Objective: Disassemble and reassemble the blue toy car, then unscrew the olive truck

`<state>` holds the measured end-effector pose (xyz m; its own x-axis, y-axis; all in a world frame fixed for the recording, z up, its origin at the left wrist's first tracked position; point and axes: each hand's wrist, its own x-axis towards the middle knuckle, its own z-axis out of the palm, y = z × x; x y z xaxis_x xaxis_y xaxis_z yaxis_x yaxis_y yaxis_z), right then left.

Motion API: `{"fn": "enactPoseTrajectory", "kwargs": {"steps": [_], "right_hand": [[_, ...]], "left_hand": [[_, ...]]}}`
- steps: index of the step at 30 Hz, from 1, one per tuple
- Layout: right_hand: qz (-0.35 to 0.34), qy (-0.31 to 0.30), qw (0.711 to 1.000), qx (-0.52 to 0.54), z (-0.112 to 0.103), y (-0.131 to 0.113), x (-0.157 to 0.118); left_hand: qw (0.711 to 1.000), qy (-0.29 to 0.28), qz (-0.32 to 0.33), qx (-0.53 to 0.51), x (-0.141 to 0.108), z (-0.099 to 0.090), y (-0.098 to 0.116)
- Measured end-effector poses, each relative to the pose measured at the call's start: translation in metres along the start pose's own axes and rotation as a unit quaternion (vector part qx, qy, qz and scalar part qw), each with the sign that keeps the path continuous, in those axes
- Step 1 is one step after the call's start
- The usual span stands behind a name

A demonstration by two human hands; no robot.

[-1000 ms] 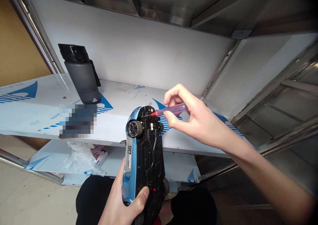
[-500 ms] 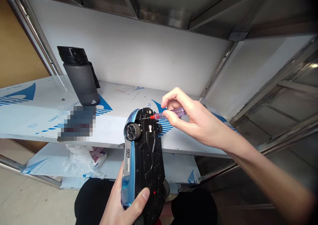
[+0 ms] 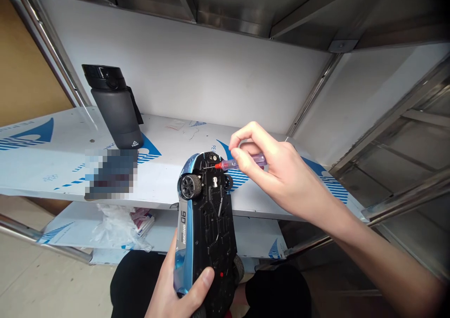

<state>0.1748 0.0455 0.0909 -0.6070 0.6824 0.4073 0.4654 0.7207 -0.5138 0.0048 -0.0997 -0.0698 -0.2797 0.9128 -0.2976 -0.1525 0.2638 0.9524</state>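
Toy car, blue body with "RACING" lettering, held belly up over the lower shelf, black underside facing the camera. Left hand clenches its lower end, thumb across the chassis. Right hand pinches a small screwdriver with a clear purple handle and red collar, its thin shaft over the chassis near the top wheel. Looks like fastener work at that end; whether the tip sits in a screw, cannot tell. Left of the car, on the upper shelf, a black water bottle, lid closed, contents unseen. Below the car, a crumpled plastic bag.
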Motion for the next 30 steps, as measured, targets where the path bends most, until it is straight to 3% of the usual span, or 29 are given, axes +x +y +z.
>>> {"fn": "enactPoseTrajectory", "kwargs": {"steps": [13,21,30], "right_hand": [[-0.036,-0.056,0.998,0.011,-0.012,-0.002,-0.001],[0.020,0.033,0.998,-0.057,0.003,-0.008,-0.002],[-0.043,-0.037,0.998,0.040,-0.005,-0.006,0.003]], "left_hand": [[0.999,0.033,-0.022,-0.005,-0.002,-0.002,0.003],[1.000,0.019,-0.004,-0.008,0.000,-0.003,0.002],[0.998,0.040,-0.033,-0.041,0.000,-0.004,-0.003]]}}
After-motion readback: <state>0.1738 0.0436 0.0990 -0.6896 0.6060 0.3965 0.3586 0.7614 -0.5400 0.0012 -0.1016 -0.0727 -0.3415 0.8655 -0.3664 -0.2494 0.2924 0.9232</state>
